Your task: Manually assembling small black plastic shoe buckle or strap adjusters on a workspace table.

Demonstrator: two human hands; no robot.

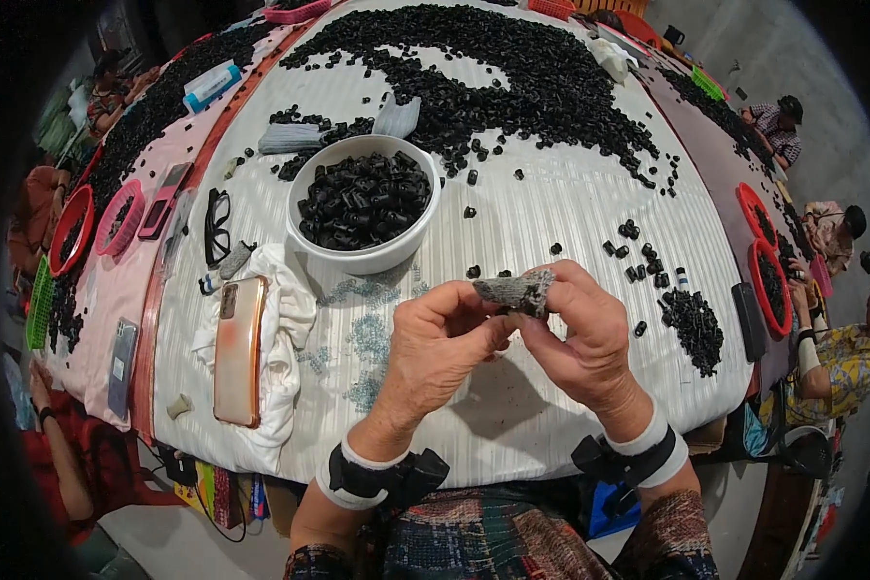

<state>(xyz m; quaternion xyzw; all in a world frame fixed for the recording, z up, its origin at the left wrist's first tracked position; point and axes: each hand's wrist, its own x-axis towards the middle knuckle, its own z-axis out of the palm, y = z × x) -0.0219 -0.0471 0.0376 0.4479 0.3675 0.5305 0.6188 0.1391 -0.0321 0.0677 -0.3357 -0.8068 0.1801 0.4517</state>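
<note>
Both my hands meet above the near part of the cloth-covered table, pinching a small grey knitted piece between them. My left hand has thumb and fingertips closed at its left end. My right hand grips the other end, fingers curled behind it. Whether a small part sits inside the knit or between the fingertips is hidden. Just beyond my left hand stands a white bowl filled with small black plastic parts. Right of my right hand lie a heap of thin black pieces and several loose black parts.
A large spread of black parts covers the table's far side. Left lie a phone on white cloth, and glasses. Small clear bits are scattered below the bowl. Other people sit along both sides, near red baskets.
</note>
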